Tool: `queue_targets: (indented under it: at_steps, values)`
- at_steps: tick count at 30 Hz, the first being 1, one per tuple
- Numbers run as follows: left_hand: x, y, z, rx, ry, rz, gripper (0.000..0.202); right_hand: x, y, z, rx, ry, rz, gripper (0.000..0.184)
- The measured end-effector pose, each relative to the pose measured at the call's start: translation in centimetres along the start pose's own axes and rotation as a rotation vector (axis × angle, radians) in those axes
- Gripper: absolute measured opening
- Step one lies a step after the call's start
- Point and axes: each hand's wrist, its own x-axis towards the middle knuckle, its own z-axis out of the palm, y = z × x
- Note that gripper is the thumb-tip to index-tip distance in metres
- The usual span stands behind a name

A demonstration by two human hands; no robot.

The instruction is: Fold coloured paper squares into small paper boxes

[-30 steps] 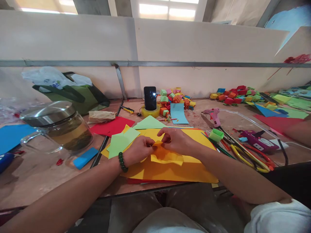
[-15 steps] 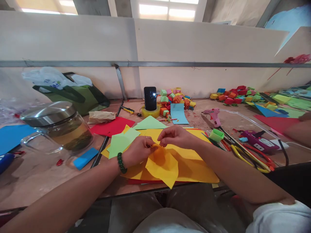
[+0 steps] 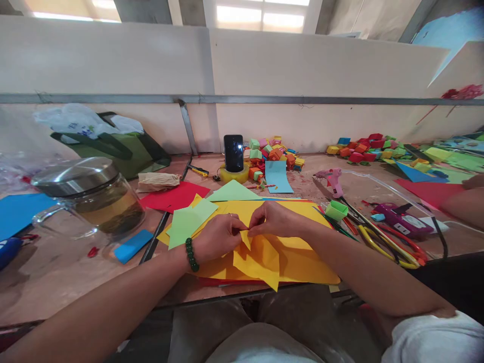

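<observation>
My left hand (image 3: 217, 236) and my right hand (image 3: 274, 219) meet at the middle of the table, both pinching the top corner of a yellow paper square (image 3: 260, 258). The square hangs point-down over a large yellow sheet (image 3: 306, 257) that lies flat under my hands. A green bead bracelet (image 3: 191, 254) circles my left wrist. Light green paper pieces (image 3: 187, 222) lie just left of my left hand.
A glass jar with a metal lid (image 3: 88, 196) stands at the left. A phone (image 3: 233, 153) is propped on a tape roll at the back, beside folded paper cubes (image 3: 274, 151). Glue guns (image 3: 333, 179), scissors and pens (image 3: 378, 239) lie right. Another person's arm (image 3: 463, 204) rests far right.
The yellow square was lifted off the sheet and unfolded; it now hangs point-down from both pinching hands, which have come slightly lower and closer together.
</observation>
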Motion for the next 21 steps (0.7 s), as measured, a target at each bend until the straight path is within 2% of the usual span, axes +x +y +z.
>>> queue_targets:
  at_steps: [5, 8, 12, 17, 19, 21]
  values:
    - [0.0, -0.3, -0.4, -0.117, -0.108, -0.085, 0.033, -0.7, -0.9, 0.1, -0.233, 0.053, -0.049, 0.015]
    - [0.0, -0.7, -0.4, -0.141, -0.107, -0.115, 0.03, -1.2, -1.9, 0.4, -0.408, 0.085, -0.072, 0.019]
    - [-0.1, -0.8, -0.2, -0.138, -0.083, -0.067, 0.025, -1.5, -2.9, 0.9, -0.599, 0.103, -0.021, 0.017]
    - [-0.2, -0.3, -0.2, -0.077, -0.061, -0.007, 0.022, -1.3, -2.6, 1.5, -0.583, 0.127, 0.004, 0.017]
    - [-0.2, -0.2, -0.4, -0.117, -0.047, -0.035, 0.022, -1.1, -1.8, 1.5, -0.53, 0.169, -0.023, 0.013]
    - [-0.1, -0.2, -0.7, -0.258, -0.014, -0.11, 0.026, -0.7, -1.0, 1.3, -0.377, 0.228, -0.06, 0.006]
